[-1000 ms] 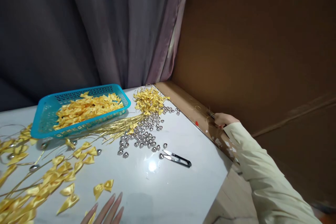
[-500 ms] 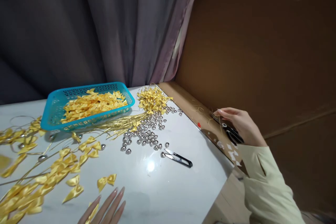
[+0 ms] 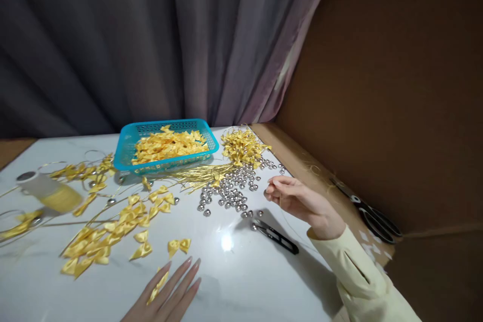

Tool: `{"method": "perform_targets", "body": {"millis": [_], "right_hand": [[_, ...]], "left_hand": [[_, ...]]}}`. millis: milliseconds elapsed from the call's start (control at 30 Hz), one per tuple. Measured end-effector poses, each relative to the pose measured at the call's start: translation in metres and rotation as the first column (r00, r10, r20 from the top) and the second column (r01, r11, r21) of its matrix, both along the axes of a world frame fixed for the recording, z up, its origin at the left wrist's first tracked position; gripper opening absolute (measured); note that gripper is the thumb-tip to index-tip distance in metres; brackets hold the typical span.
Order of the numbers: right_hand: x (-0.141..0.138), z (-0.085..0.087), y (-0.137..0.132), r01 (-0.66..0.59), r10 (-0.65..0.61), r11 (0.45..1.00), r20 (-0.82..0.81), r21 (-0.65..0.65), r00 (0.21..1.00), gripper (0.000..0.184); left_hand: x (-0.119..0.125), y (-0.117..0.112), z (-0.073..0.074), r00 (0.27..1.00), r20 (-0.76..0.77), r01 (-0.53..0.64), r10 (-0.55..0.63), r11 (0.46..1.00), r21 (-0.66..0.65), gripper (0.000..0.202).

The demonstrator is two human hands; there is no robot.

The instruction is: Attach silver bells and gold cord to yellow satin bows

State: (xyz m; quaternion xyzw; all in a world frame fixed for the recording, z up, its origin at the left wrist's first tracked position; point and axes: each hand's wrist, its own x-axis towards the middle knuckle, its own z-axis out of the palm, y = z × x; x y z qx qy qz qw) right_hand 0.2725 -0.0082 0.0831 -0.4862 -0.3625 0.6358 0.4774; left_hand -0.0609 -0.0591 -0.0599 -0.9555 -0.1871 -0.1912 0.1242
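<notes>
My left hand [image 3: 171, 292] lies flat on the white table, fingers apart. A yellow satin bow [image 3: 157, 289] shows between its index finger and thumb side, partly hidden. Just beyond the fingertips is another yellow bow [image 3: 179, 246]. Above the table's right part, my right hand [image 3: 298, 198] is closed in a pinch; a thin pale cord [image 3: 292, 224] seems to hang from it, faint against the table. Silver heart-shaped beads [image 3: 230, 193] are scattered left of that hand. Black-handled thread snips [image 3: 277, 239] lie below it, blades toward the beads.
A blue basket [image 3: 117, 153] holds many yellow bows. Beside it are a pile of corded bows [image 3: 243, 146] and a bundle of gold cords [image 3: 199, 176]. A bottle of yellowish liquid [image 3: 56, 193] stands left. Black scissors [image 3: 377, 219] lie by the cardboard wall [image 3: 396, 85].
My right hand has moved left from beside the scissors at the cardboard to over the table, still pinched. My left hand stays flat. The view has swung left, showing the bottle.
</notes>
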Motion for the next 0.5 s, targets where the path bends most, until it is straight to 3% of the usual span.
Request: {"method": "perform_targets", "body": {"millis": [67,133,200,267,333,400,433,500], "right_hand": [[-0.016,-0.003,0.008,-0.064,0.063,0.998,-0.037,-0.026,0.997,0.027],[-0.03,-0.006,0.014,-0.113,0.109,0.993,-0.085,-0.036,0.99,0.025],[-0.039,-0.012,0.018,-0.145,0.138,0.989,-0.14,-0.039,0.98,0.024],[-0.045,-0.02,0.021,-0.172,0.159,0.984,-0.196,-0.053,0.968,0.026],[-0.048,-0.031,0.022,-0.206,0.18,0.975,-0.245,-0.082,0.953,0.026],[-0.049,-0.04,0.022,-0.233,0.192,0.965,-0.28,-0.121,0.94,0.024],[-0.049,-0.043,0.022,-0.239,0.19,0.961,-0.291,-0.142,0.938,0.024],[-0.051,-0.048,0.021,-0.224,0.163,0.957,-0.295,-0.185,0.941,0.019]], "left_hand": [[-0.001,-0.001,0.004,0.998,-0.046,-0.042,0.04,0.998,-0.051,0.051],[-0.002,0.0,0.018,0.997,-0.049,-0.071,0.067,0.992,-0.104,0.055],[-0.005,0.004,0.041,1.0,0.013,0.002,0.0,0.984,-0.18,0.059],[-0.008,0.008,0.066,0.994,-0.092,0.016,-0.054,0.927,-0.375,0.06],[-0.01,0.013,0.083,0.996,-0.051,0.048,-0.079,0.893,-0.448,0.051],[-0.012,0.019,0.086,0.999,0.036,0.009,0.011,0.864,-0.504,0.049],[-0.012,0.022,0.082,0.995,0.099,0.021,0.035,0.855,-0.519,0.047],[-0.012,0.027,0.071,0.962,0.19,-0.056,0.196,0.822,-0.566,0.036]]}}
